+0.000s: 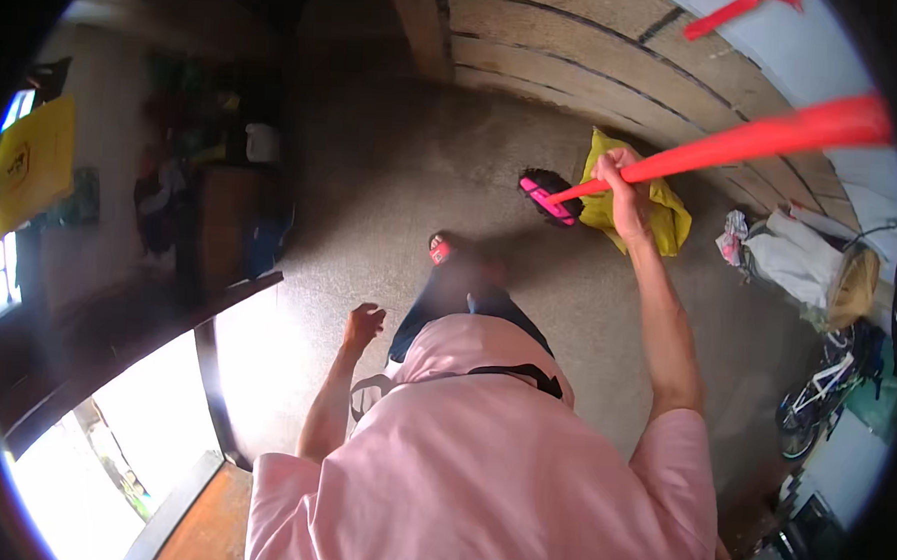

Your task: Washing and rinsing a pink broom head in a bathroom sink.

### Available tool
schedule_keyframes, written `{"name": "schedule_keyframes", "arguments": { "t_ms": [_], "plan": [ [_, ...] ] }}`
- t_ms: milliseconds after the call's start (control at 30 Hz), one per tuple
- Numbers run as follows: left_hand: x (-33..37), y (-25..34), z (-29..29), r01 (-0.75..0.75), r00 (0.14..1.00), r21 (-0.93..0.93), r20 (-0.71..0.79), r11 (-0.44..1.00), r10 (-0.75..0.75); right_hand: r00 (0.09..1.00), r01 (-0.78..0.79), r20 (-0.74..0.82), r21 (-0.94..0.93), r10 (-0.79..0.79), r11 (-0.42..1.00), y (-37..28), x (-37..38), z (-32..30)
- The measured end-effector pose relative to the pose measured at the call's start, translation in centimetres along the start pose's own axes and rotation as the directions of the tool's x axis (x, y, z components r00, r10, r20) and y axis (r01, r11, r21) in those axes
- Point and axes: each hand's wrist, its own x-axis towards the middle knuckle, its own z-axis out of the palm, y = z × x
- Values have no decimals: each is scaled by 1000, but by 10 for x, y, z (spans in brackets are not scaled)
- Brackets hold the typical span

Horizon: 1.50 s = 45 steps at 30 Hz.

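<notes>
My right hand (621, 190) is wrapped around the red handle of a broom (750, 145). Its pink head with dark bristles (549, 200) is down at the floor. From there the handle slants up past my hand to the upper right. A crumpled yellow sack (661, 217) lies on the floor beside the broom head and behind my right hand. My left hand (365, 323) hangs at my left side with loosely curled fingers, apart from one another, and holds nothing.
A plank wall (568, 60) borders the floor (373, 177) ahead. White and tan bundles (805, 261) and a white bicycle (822, 391) stand at the right. A bright doorway opens at the lower left, near dark furniture (226, 210). My foot in a red sandal (440, 250) is in front.
</notes>
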Motion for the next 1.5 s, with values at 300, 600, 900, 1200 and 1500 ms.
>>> {"name": "schedule_keyframes", "arguments": {
  "t_ms": [300, 600, 900, 1200, 1500],
  "plan": [
    [-36, -66, 4, 134, 972, -486, -107, 864, -211, 930, -182, 175, -542, 322, 821, 25, 31, -43],
    [-63, -22, 41, 9, 966, -613, -198, 790, -165, 798, -390, 120, -645, 591, 657, 57, 79, -63],
    [-79, -49, 115, -156, 966, -460, -255, 874, 38, 722, -689, -30, 66, 692, 722, 131, 120, -55],
    [-70, 16, 121, 9, 947, -605, -250, 796, -201, 829, -505, -171, 179, 532, 844, 83, 189, -61],
    [-72, -15, 151, -128, 942, -308, -334, 943, 19, 828, -519, -220, 47, 515, 854, 97, 184, -69]
  ]
}}
